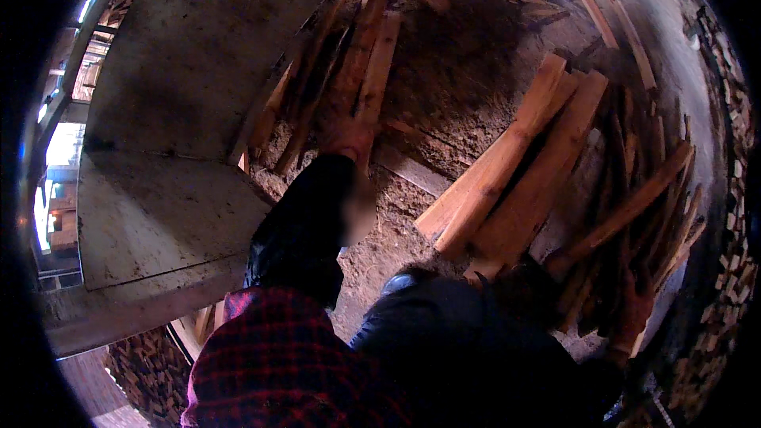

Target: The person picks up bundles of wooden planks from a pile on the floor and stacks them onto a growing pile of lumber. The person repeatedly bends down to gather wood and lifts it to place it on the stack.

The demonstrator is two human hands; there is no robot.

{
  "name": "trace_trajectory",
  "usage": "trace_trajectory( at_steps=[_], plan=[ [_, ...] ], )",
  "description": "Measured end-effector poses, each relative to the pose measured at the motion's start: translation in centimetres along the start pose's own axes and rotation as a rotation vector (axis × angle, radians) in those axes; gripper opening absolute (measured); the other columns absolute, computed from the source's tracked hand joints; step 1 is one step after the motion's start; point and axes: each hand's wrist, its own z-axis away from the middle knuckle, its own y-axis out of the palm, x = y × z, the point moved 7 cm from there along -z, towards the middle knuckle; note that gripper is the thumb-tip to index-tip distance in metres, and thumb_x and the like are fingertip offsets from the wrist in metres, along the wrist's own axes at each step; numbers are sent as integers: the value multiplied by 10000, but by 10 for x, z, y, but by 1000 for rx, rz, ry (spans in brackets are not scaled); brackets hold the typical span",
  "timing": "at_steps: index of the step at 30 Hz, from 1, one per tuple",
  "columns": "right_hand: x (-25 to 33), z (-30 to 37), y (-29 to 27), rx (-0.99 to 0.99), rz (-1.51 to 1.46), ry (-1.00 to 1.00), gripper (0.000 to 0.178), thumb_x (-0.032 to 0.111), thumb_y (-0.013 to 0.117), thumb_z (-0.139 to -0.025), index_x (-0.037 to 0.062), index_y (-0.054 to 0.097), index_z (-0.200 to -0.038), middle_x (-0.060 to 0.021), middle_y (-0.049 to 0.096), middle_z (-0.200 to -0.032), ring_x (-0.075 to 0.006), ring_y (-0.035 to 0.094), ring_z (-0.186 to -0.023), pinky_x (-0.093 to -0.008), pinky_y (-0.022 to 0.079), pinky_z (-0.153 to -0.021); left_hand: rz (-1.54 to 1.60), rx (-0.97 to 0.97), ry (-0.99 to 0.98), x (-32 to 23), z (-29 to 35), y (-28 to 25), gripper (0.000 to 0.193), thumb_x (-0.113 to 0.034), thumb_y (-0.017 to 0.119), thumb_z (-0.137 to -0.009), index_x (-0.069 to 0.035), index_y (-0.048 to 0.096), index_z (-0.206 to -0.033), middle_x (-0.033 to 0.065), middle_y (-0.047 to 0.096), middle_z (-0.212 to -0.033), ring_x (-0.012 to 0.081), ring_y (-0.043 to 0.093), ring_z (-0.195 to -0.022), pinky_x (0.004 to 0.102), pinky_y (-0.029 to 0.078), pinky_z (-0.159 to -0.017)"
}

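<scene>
Stretched forward in a black sleeve, my left hand (347, 136) lies across the near part of a few long wooden boards (376, 63). Its fingers are dim against the wood, so I cannot tell whether they are closed round a board. Low on the right, my right hand (634, 305) touches a heap of thin wooden slats (630, 206). Shadow hides most of its fingers and their grip. Between my hands, a few wider, pale-brown boards (515, 166) lie slanting, their near ends close to my legs.
Sawdust and wood chips (428, 147) cover the ground. A large, dirty metal panel (182, 71) stands on the left above a ledge (143, 301). More slats (587, 0) lean along the wall at the far right. Stacked cut wood (733, 269) lines the right edge.
</scene>
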Motion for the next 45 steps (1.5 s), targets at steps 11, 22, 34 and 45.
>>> trace_trajectory(
  at_steps=[11,22,34,45],
  plan=[
    [3,10,-3,46,9,-174,502,261,683,-895,-54,579,-1272,-172,599,-1282,-279,560,-1156,-354,430,-1009,123,185,83,7,-42,21,981,-594,769,-650,-131,391,-1429,205,458,-1378,403,493,-1227,482,433,-1016],
    [-21,11,-9,-107,-215,-65,496,323,722,-866,6,629,-1237,-163,636,-1238,-272,590,-1142,-368,462,-976,-29,114,123,-31,-33,24,792,-458,740,-713,-134,469,-1384,177,611,-1210,377,628,-1069,469,520,-922],
    [6,19,-17,-55,-188,236,494,278,692,-895,-11,596,-1283,-143,637,-1255,-247,585,-1151,-323,435,-996,-94,21,251,-24,-25,50,597,-492,659,-791,-57,656,-1200,210,691,-995,325,676,-886,434,551,-790],
    [-28,-1,0,-47,126,-179,471,294,643,-907,-19,596,-1257,-174,605,-1274,-290,553,-1168,-365,408,-1016,676,432,158,-106,99,7,1009,-324,826,-714,-132,263,-1528,214,480,-1416,378,477,-1296,409,400,-1080]
  ],
)
